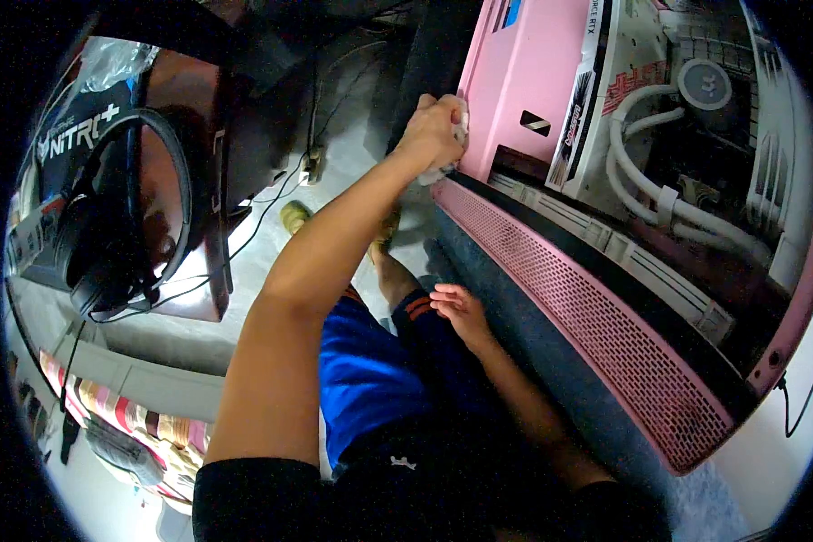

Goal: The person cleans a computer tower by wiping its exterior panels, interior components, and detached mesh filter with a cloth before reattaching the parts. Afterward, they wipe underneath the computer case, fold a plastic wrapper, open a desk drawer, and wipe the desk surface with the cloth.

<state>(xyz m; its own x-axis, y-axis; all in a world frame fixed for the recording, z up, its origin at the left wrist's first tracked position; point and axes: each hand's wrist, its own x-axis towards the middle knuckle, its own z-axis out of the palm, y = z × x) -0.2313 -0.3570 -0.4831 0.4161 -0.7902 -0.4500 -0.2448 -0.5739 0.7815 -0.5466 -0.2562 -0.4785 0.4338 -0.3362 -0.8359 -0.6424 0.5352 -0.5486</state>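
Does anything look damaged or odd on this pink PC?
The mesh has a dark patch near its wider-looking end, unlike the rest. I can't tell whether it's dirt or something behind. Nothing else stands out.

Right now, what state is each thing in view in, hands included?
Left hand: closed on the white cloth, at the case's edge.
Right hand: open, holding nothing.
White cloth: bunched up.
Pink computer case: insides showing; powered or not, cannot tell.
White tubes: curved.
Headphones: set down, unworn.
Clear plastic: crumpled.

Dim, grainy, with fisheye-curved, black-vignetted edges
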